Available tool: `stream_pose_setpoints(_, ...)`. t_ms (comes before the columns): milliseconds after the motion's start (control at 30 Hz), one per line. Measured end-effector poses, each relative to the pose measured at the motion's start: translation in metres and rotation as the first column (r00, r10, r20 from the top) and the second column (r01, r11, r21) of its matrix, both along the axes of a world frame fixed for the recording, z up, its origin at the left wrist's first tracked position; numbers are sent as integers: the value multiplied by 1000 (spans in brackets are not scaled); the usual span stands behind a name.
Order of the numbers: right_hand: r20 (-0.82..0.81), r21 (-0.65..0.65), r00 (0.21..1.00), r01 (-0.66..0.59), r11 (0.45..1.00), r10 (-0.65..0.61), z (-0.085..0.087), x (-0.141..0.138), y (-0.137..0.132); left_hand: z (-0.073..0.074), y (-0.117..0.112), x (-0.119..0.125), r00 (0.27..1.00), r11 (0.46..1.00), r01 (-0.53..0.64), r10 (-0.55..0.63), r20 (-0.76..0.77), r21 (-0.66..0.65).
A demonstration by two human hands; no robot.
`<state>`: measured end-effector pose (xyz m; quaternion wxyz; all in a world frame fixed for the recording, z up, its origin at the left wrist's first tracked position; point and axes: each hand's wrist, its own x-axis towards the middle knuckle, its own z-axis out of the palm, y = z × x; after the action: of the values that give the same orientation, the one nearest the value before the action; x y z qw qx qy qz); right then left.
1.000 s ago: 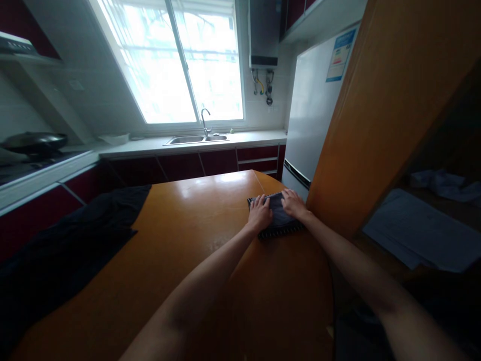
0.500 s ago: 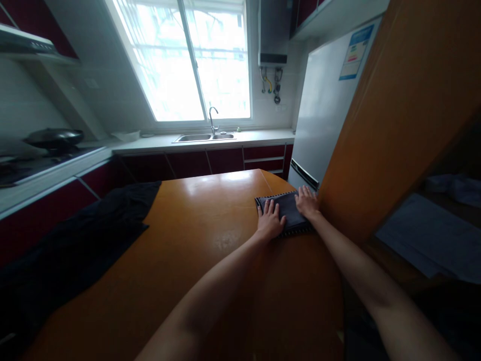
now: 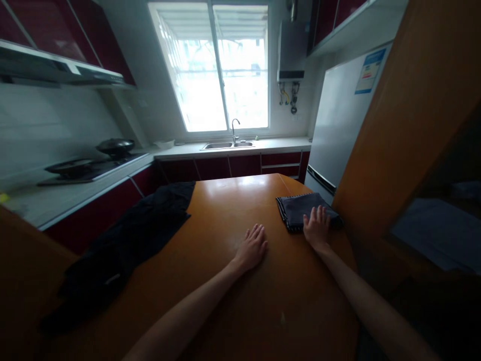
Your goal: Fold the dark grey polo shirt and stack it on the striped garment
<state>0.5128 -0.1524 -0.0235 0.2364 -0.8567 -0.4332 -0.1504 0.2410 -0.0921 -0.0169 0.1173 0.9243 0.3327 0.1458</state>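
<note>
A folded dark grey cloth (image 3: 300, 208) lies on the orange wooden table (image 3: 225, 281) near its far right corner. My right hand (image 3: 317, 228) rests flat on the cloth's near edge with fingers spread, open. My left hand (image 3: 252, 246) lies flat on the bare table to the left of the cloth, fingers stretched out, holding nothing. Both forearms reach in from the bottom of the head view.
A black garment (image 3: 135, 235) is draped over the table's left side. An orange cabinet wall (image 3: 398, 125) stands right of the cloth, with a white fridge (image 3: 338, 125) behind. A counter with sink (image 3: 227, 145) runs under the window; pans (image 3: 112, 146) sit on the stove at left.
My left hand has left the cloth and slid back left onto the bare table. My right hand drew back to the cloth's near edge. The camera pulled back and turned left.
</note>
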Motion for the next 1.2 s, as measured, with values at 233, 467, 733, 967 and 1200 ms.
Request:
stream_pose_setpoints(233,-95,-117,816,-577,808,570,0,-129,6,8,19,-96,940,946,-324,325,-99,27)
stream_pose_setpoints(467,-254,-198,753,-655,729,608,12,-218,33,5,18,-128,904,915,-400,403,-146,49)
stream_pose_setpoints(733,-280,-216,703,-710,670,654,9,-246,44,5,20,-128,920,946,-316,324,-222,70)
stream_pose_setpoints(967,-283,-232,668,-744,627,688,1,-241,47,3,15,-130,944,960,-274,280,-177,58)
stream_pose_setpoints(1200,-213,-254,679,-733,631,703,-10,-238,49,1,10,-130,954,961,-275,278,-115,36)
